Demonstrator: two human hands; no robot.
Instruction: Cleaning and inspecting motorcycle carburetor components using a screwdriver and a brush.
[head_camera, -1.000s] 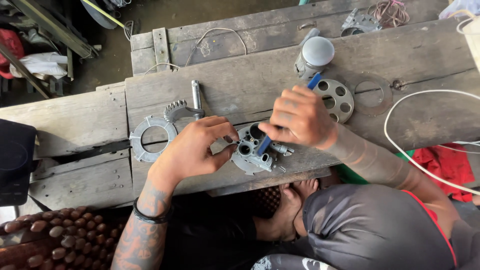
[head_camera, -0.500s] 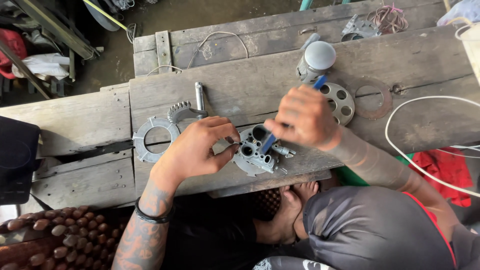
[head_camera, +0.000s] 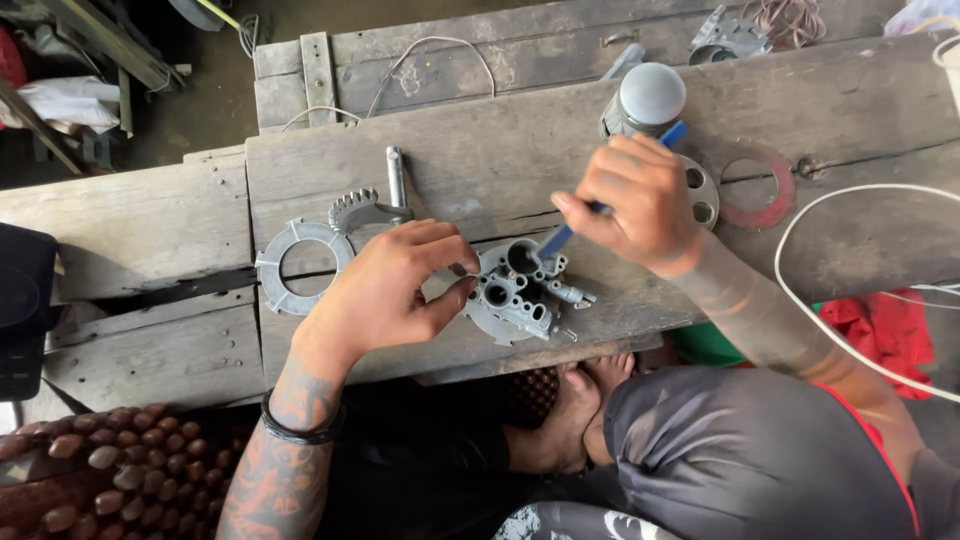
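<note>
At the front edge of the wooden bench (head_camera: 480, 150), the left hand (head_camera: 395, 290) pinches the cast-metal housing (head_camera: 515, 295), apparently rigid, heavy and sharp-edged, best gripped by its outer body, while the right hand (head_camera: 640, 205), fingers closed, works a blue-handled tool (head_camera: 560, 235) into its bore.

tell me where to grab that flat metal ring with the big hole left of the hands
Take the flat metal ring by its outer rim on the left, coming from above. It lies flat on the wooden bench, so fingers likely must pinch rim against the hole's inner edge. Its right side crowds the toothed lever and left hand.
</note>
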